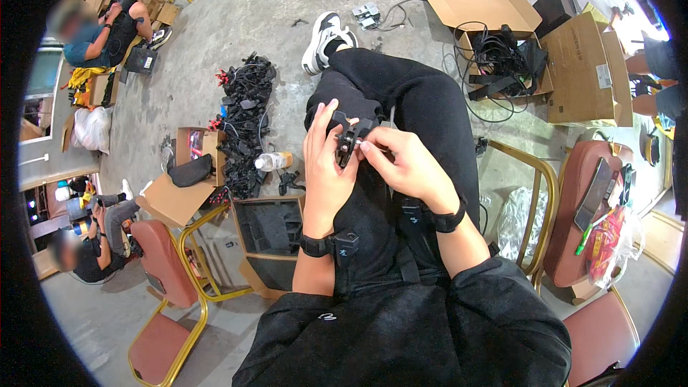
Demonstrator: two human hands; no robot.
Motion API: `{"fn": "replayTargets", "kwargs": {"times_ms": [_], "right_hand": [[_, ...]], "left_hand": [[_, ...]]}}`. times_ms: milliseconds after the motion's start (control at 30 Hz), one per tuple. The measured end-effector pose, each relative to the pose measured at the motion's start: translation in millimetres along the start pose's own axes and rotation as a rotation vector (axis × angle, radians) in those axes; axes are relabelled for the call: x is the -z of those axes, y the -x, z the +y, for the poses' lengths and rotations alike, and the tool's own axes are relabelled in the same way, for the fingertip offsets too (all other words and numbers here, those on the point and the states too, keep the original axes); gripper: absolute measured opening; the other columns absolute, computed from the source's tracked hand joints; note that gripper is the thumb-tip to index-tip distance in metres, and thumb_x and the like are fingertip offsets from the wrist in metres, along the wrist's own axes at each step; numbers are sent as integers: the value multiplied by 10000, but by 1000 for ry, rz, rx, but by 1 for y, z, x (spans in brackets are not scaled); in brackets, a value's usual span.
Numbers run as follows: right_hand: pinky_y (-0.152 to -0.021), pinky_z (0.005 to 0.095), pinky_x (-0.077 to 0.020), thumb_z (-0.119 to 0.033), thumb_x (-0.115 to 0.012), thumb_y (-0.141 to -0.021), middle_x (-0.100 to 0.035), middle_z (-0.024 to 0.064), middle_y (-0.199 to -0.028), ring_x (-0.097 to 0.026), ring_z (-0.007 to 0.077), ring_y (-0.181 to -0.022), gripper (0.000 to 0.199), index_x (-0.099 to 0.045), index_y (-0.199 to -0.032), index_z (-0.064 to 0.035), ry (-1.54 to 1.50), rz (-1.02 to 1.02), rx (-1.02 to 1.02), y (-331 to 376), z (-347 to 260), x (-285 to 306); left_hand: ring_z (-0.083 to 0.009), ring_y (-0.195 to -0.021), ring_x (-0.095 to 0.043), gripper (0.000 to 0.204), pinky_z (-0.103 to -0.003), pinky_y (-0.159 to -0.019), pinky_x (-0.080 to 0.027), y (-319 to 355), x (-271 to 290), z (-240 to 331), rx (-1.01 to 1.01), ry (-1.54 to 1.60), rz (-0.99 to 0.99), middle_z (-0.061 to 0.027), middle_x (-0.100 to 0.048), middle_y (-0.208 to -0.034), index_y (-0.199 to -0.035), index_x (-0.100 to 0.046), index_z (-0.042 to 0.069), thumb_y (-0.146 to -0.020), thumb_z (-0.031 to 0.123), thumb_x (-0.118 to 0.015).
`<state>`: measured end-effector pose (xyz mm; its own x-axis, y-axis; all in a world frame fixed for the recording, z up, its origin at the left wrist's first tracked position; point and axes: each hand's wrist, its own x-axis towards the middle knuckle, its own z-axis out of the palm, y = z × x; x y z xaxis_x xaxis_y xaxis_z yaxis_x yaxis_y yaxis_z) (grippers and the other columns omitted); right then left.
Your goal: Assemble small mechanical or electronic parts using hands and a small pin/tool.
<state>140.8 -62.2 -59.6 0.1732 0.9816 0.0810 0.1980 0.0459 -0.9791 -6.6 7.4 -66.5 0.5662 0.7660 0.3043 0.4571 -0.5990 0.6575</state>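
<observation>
Above my lap, my left hand holds a small black plastic device with its fingers extended along one side and the thumb on the near side. The device has an angular, bracket-like shape; its exact kind is unclear. My right hand meets it from the right, thumb and index finger pinched together at its edge. Something small and pale shows at those fingertips, too tiny to name. Black straps with small modules circle both wrists, one being the left wrist strap.
A heap of black cabled devices lies left on the concrete floor, beside a plastic bottle and a foam-lined box. Cardboard boxes and tangled cables lie right. Chairs flank me. Other people sit far left.
</observation>
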Motion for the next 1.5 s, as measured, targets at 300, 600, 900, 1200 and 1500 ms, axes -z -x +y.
{"fn": "replayTargets", "kwargs": {"times_ms": [300, 600, 900, 1200, 1500], "right_hand": [[-608, 382, -479, -133, -637, -834, -559, 117, -720, -579, 302, -665, 112, -608, -810, -27, 318, 62, 217, -1, -5, 5], [-648, 386, -486, -130, -604, -879, -611, 158, -771, -608, 347, -725, 140, -614, -845, 6, 80, 22, 142, -1, 0, 1], [-648, 292, -446, -204, -500, -989, -587, 59, -698, -508, 118, -671, 287, -610, -843, 18, -486, -198, -345, 1, 8, 2], [-631, 264, -412, -234, -487, -996, -562, 25, -686, -469, 93, -662, 321, -609, -819, 4, -388, -195, -280, 2, 8, 3], [-663, 289, -445, -216, -503, -987, -620, 82, -721, -538, 118, -688, 296, -619, -853, 20, -294, -149, -232, 1, 2, 3]], "left_hand": [[-337, -1351, -372, 382, -423, -1049, -348, 0, -1, 3, 32, 8, 29, -125, -455, -1411, -1148, -619, 48, -770, 9, -658], [-342, -1353, -367, 386, -432, -1054, -336, 0, 1, 2, 18, -4, 3, -126, -445, -1419, -1163, -616, 49, -779, 39, -653], [-364, -1361, -352, 347, -454, -1091, -300, 1, 2, -1, 1, -40, -34, -137, -428, -1436, -1166, -608, 70, -820, 75, -627], [-358, -1358, -358, 337, -453, -1096, -300, 0, 0, 0, 1, -16, -26, -137, -440, -1426, -1153, -621, 65, -816, 63, -623], [-340, -1351, -366, 397, -434, -1058, -322, 0, 1, -1, -13, -51, -22, -115, -440, -1425, -1173, -619, 35, -778, 58, -649]]}}
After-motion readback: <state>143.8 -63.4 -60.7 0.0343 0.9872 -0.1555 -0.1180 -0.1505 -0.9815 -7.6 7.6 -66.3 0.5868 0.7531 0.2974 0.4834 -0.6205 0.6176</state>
